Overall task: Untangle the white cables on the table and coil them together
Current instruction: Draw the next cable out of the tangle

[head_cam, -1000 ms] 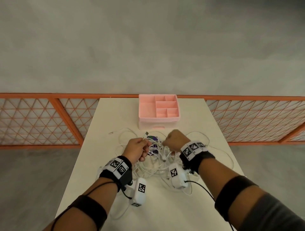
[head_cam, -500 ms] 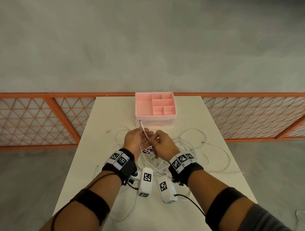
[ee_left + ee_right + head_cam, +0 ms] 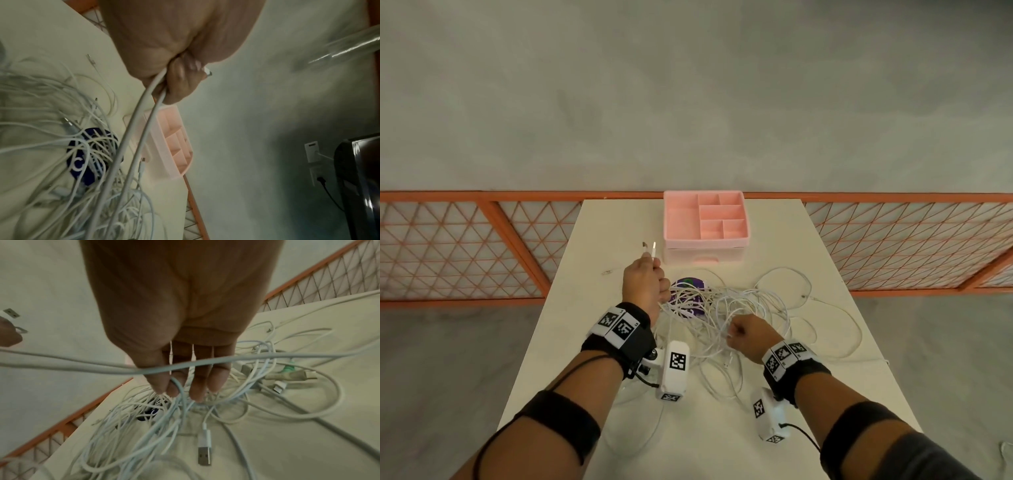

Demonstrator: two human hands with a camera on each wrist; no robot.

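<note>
white cables (image 3: 722,308) lie in a loose tangle across the middle of the table (image 3: 808,240), with long loops trailing out toward 3 o'clock and more slack running down toward 6 o'clock between the forearms. the left hand (image 3: 642,286) is raised at about 10 o'clock from the heap, fist closed round two strands; their plug ends (image 3: 650,248) stick up above the knuckles, and in the left wrist view both strands (image 3: 133,129) run taut from the curled fingers (image 3: 180,81) down into the pile. the right hand (image 3: 748,334) sits at about 5 o'clock of the tangle, fingers (image 3: 195,386) bent down into the cables with a few strands threaded between them. a usb plug (image 3: 204,454) lies flat on the table just below that hand. a dark blue round object (image 3: 688,291) shows under the heap. a pink divided organizer (image 3: 705,219) stands at 12 o'clock, apart from the cables.
</note>
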